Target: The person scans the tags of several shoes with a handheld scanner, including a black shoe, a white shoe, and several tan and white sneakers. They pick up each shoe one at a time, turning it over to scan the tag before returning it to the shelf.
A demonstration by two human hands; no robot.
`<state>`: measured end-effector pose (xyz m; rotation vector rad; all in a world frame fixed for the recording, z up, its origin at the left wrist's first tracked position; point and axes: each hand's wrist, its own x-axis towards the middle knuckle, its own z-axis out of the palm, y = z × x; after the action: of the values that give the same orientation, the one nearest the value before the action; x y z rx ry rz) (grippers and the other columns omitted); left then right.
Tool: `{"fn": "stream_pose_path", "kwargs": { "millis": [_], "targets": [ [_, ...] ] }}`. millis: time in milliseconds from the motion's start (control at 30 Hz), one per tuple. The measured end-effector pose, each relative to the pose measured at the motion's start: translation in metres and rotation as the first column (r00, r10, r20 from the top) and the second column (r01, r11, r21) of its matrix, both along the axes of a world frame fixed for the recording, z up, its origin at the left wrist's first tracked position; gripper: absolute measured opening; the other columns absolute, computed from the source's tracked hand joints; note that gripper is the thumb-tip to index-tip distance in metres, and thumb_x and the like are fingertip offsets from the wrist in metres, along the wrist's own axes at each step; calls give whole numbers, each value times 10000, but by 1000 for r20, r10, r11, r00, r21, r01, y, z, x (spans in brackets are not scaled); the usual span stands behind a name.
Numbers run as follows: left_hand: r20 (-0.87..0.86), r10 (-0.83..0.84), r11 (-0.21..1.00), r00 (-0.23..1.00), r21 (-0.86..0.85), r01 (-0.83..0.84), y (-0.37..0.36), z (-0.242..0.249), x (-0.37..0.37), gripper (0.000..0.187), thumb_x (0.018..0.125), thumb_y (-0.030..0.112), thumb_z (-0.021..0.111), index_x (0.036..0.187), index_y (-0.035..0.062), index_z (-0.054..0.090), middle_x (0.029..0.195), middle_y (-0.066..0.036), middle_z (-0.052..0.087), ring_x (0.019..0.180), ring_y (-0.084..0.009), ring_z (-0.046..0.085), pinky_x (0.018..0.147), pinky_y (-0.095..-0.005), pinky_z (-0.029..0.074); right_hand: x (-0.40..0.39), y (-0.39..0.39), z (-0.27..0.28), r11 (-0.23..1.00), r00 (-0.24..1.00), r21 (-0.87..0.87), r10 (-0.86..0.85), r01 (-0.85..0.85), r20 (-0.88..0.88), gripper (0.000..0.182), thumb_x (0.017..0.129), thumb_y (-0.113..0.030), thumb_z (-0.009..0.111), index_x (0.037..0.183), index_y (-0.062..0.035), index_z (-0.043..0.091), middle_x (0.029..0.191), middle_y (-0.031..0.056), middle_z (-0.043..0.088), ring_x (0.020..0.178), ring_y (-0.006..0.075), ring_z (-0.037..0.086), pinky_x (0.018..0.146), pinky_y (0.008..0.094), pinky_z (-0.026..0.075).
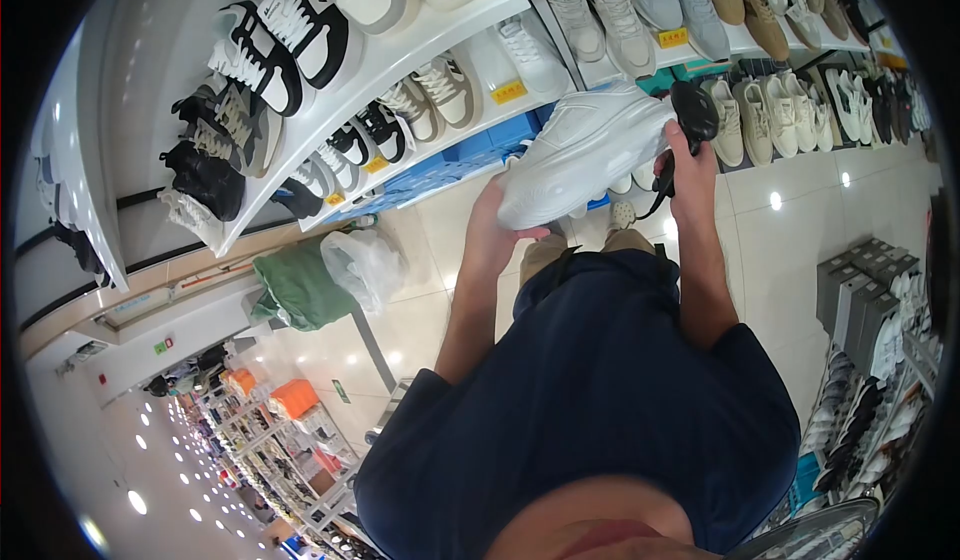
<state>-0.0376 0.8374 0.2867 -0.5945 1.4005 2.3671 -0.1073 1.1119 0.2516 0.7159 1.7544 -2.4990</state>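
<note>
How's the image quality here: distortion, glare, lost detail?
Head view: strong fisheye, bowing the glossy white shelf, with black corners; head view: hard glare spots on the pale glossy tiled floor, and round white ceiling lights blown out; head view: plain white low-top shoe reads bright, low-contrast; head view: distant racks lower left too small for detail.

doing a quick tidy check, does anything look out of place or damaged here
Possibly the green bag and crumpled, see-through plastic bag, slumped together near the shoe shelves; they look like clutter beside the displays. The held white shoe shows no obvious damage.
</note>
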Motion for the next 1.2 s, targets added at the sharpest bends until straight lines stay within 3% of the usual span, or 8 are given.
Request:
{"fn": "stream_pose_path", "kwargs": {
  "millis": [267,333,367,467,567,733,933,1200],
  "targets": [
    [-340,-198,922,920,-383,57,-4,-7,4,500,1019,256,406,1420,-41,383,1258,-204,573,1028,-277,646,783,-360,565,3,8,7,959,996,-282,5,-29,-88,467,939,-268,665,1269,18,499,886,54,632,683,139,617,573,283,505],
    [-157,150,982,976,-91,-165,9,2,0,509,1050,321,364,1419,-30,393,1258,-196,586,1073,-283,632,909,-352,529,7,6,17,908,955,-392,23,-144,-297,535,902,-173,672,1353,17,455,1107,110,639,919,182,656,757,331,557],
    [-162,159,981,974,-87,-175,10,-1,-1,509,1050,321,364,1419,-30,393,1258,-196,586,1073,-283,632,909,-352,529,10,5,11,894,942,-427,-16,-137,-335,670,832,-128,705,1418,13,414,1325,160,558,1192,241,582,997,395,494],
    [41,227,966,973,113,-231,14,-16,2,551,1069,406,303,1408,-14,413,1288,-189,589,1159,-297,607,1032,-419,465,17,10,22,872,840,-302,196,-385,-506,791,773,-170,768,1440,26,392,1391,184,515,1312,285,502,1125,425,384],
    [285,178,823,942,482,-301,17,-28,7,574,1064,442,271,1377,-8,441,1286,-177,598,1182,-322,603,1054,-477,459,19,16,29,856,757,-172,315,-487,-573,878,728,-220,821,1449,37,390,1398,197,515,1315,308,500,1126,439,373],
    [162,302,862,940,375,-341,18,-32,16,518,1052,379,306,1311,-27,497,1211,-192,630,1117,-316,631,1011,-455,485,22,28,45,782,585,35,495,-623,-643,878,754,-277,828,1452,44,403,1412,221,514,1322,325,496,1114,459,376],
    [69,446,873,892,184,-451,2,-17,12,432,1014,327,408,1150,-44,581,1028,-172,666,960,-296,654,863,-415,529,28,27,33,816,738,-58,487,-575,-467,944,764,-444,833,1457,28,400,1427,219,497,1346,305,473,1117,468,376],
    [68,399,894,915,192,-404,-20,-46,8,463,980,379,439,1138,-29,591,1040,-161,671,960,-282,655,878,-405,526,36,1,70,782,642,-11,503,-623,-578,863,749,-342,843,1427,20,451,1371,173,558,1253,259,547,1073,394,410]
  ]
}}
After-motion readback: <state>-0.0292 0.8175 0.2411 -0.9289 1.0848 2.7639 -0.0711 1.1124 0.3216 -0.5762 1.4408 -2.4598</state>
